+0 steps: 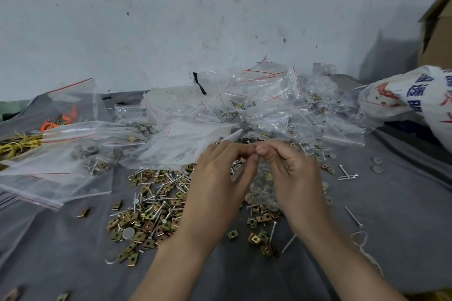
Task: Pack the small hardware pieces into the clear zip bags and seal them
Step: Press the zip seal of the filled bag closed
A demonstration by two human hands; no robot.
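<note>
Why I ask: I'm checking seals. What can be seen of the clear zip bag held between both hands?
The clear zip bag is small, thin, glossy transparent plastic. It hangs upright from its top edge, which the left hand and right hand pinch. Inside show nails, pale washers and a brass-coloured clip. It hangs over the pile of loose hardware; contact is unclear. Fingers hide the zip strip, so its seal cannot be judged.

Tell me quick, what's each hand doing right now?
Left hand: fingers pinching the top of the clear zip bag.
Right hand: fingers pinching the same bag's top.
</note>
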